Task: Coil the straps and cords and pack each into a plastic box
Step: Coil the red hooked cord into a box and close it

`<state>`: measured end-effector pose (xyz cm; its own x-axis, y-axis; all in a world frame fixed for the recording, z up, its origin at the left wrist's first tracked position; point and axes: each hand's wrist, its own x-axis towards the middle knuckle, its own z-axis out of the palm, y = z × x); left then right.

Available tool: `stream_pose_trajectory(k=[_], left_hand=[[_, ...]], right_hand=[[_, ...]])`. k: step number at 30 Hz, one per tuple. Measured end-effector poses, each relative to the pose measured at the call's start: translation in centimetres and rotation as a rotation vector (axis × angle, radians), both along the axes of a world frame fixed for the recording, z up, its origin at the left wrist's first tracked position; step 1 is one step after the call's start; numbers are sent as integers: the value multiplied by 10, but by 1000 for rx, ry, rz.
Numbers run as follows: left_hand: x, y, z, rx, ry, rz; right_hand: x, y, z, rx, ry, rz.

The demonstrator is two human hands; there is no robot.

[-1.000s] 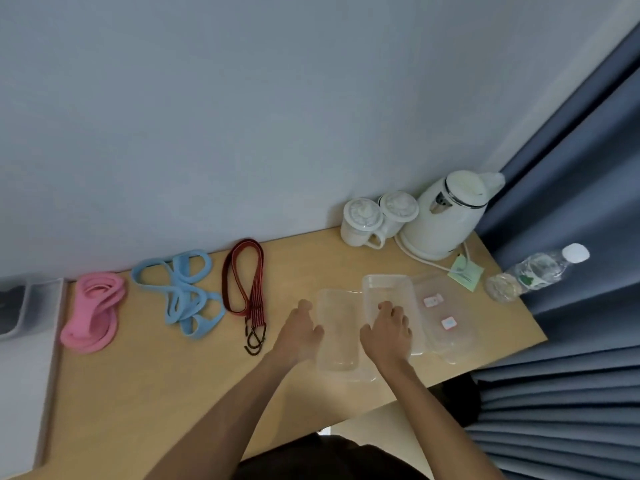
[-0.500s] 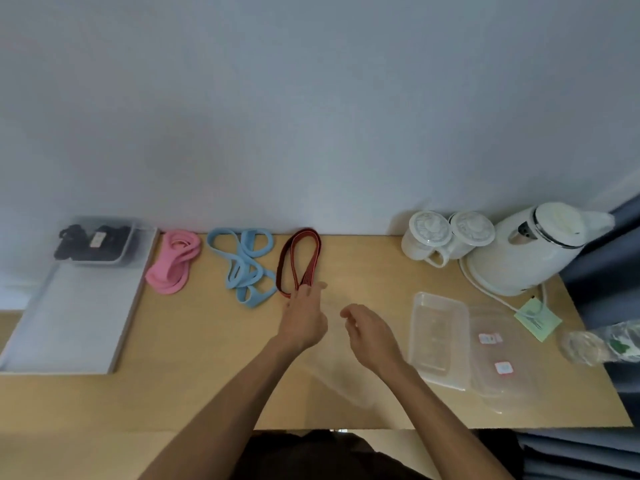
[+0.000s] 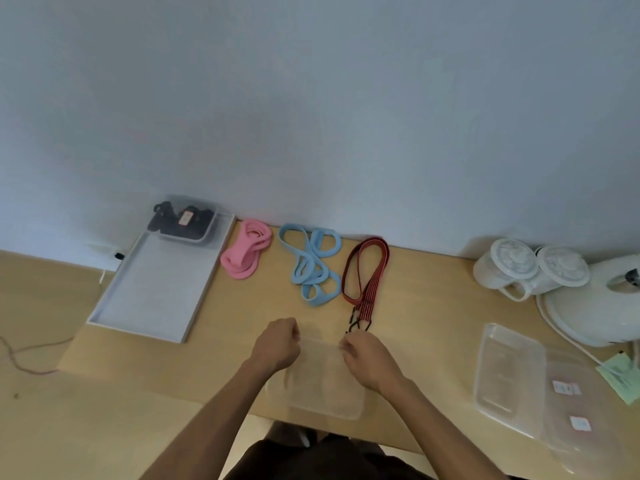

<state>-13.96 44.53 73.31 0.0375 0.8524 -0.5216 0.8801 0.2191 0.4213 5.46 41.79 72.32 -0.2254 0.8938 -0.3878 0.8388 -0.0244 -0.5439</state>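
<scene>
A clear plastic box (image 3: 325,386) lies at the table's front edge, straight in front of me. My left hand (image 3: 277,344) and my right hand (image 3: 367,360) are curled on the two far corners of its rim. Behind the box, along the wall, lie a pink strap (image 3: 246,252), a blue strap (image 3: 313,268) and a red-and-black bungee cord (image 3: 367,275). The cord's black hooks almost touch my right hand. A second clear box (image 3: 505,368) sits to the right beside lids (image 3: 575,410) with small stickers.
A white tray (image 3: 152,292) lies at the left, with a lidded box holding a black cord (image 3: 183,220) at its far end. Two lidded white mugs (image 3: 512,268), a white kettle (image 3: 606,313) and a green note (image 3: 620,374) crowd the right end.
Both hands have brought the clear box from the stack on the right to the table's front middle. My view has turned left, so the tray now shows.
</scene>
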Motion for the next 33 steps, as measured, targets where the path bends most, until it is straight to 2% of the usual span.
stream_pose_trajectory(k=[7,10,12,18,21,24,30,33], left_hand=[[-17,7,-2,-86,-37,-38],[-21,14,2,-87,-70,-54],[-21,22,4,-53,-84,-57],[-2,47,9,31,-128,-114],[14,63,11,29,-164,-169],[30,77,11,8,-174,-231],[46,96,6,-3,-230,-259],[48,104,7,-10,-220,-270]], right_hand=[[-15,2,-1,-40,-19,10],[-18,5,2,-60,24,-120],[-15,12,3,-3,37,-204],[-4,51,9,115,-56,-372],[-3,73,13,141,-97,-524],[0,91,10,61,-61,-699],[-3,115,-4,-55,-101,-788],[0,124,-9,-104,-53,-883]])
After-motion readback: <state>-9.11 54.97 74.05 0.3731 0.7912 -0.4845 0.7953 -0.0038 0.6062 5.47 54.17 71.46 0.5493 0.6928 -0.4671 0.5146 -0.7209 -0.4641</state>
